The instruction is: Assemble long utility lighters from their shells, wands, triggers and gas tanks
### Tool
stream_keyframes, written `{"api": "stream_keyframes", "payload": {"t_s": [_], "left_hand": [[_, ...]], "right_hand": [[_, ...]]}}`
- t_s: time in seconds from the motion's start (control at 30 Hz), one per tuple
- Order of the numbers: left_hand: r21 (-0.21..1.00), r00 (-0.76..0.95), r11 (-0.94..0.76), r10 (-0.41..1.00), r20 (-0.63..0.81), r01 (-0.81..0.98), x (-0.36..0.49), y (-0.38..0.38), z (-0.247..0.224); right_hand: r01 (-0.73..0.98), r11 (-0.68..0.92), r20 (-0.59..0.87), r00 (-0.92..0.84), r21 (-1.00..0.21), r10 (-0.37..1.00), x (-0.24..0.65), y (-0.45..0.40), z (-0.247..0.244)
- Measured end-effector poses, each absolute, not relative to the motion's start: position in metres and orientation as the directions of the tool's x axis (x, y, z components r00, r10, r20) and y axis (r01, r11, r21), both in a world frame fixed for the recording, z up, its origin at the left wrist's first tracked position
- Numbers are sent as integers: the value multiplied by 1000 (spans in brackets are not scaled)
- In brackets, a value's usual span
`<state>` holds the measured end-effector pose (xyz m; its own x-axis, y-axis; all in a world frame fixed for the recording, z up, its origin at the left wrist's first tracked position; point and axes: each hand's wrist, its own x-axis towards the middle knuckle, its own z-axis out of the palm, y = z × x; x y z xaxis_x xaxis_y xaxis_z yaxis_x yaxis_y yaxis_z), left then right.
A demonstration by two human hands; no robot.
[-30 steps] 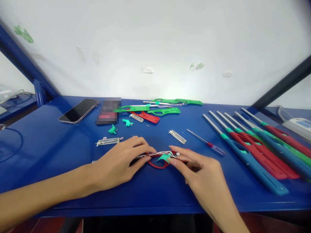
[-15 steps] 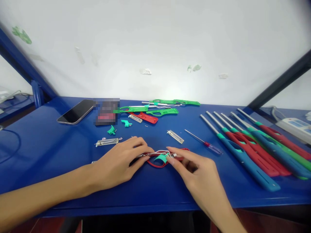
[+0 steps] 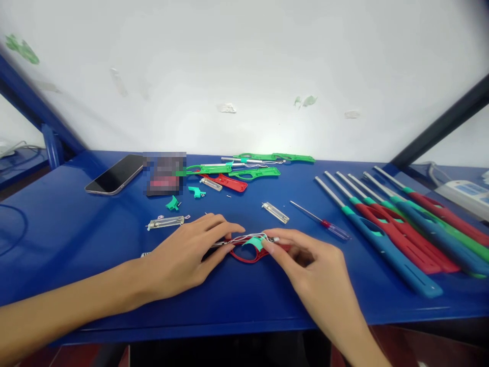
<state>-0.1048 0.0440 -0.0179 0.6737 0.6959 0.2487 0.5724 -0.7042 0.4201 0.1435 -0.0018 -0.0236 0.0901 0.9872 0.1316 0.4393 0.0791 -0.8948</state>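
Red lighter casing half (image 3: pixel 246 260) sits between our two hands, low over the blue bench (image 3: pixel 237 300), at the hub of our clock. Our left hand (image 3: pixel 191 250) has its grip closed on a metal tube (image 3: pixel 218 245) at nine o'clock. Our right hand (image 3: pixel 313 260) has its grip pinched together on a small dark-and-white igniter piece (image 3: pixel 272 239) at about two, next to a teal trigger piece (image 3: pixel 255 242). White wires (image 3: pixel 246 236) run above the casing.

At six, we have blue surface down to the front edge (image 3: pixel 229 331), flanked by our forearms. At twelve, a white wall (image 3: pixel 248 61) closes off the far edge.

Nearest in our way are a clear fuel tank (image 3: pixel 275 212) at one, a screwdriver (image 3: pixel 330 227) at two, and another clear tank (image 3: pixel 166 223) at ten, just beyond our left hand. Long-necked lighters (image 3: pixel 397 257) crowd three o'clock. Loose teal triggers (image 3: pixel 196 192) lie toward eleven, a smartphone (image 3: pixel 115 176) at ten, and green casing halves (image 3: pixel 255 174) at twelve, near the wall.
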Motion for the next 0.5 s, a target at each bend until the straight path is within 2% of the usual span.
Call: {"api": "stream_keyframes", "payload": {"t_s": [0.2,0.5], "left_hand": [[398,674,-709,694,251,582,-105,45,-18],[390,688,-730,674,269,562,-105,45,-20]], "right_hand": [[471,126,198,107,-873,974,139,0,-20],[472,104,193,145,-875,970,136,1,-18]]}}
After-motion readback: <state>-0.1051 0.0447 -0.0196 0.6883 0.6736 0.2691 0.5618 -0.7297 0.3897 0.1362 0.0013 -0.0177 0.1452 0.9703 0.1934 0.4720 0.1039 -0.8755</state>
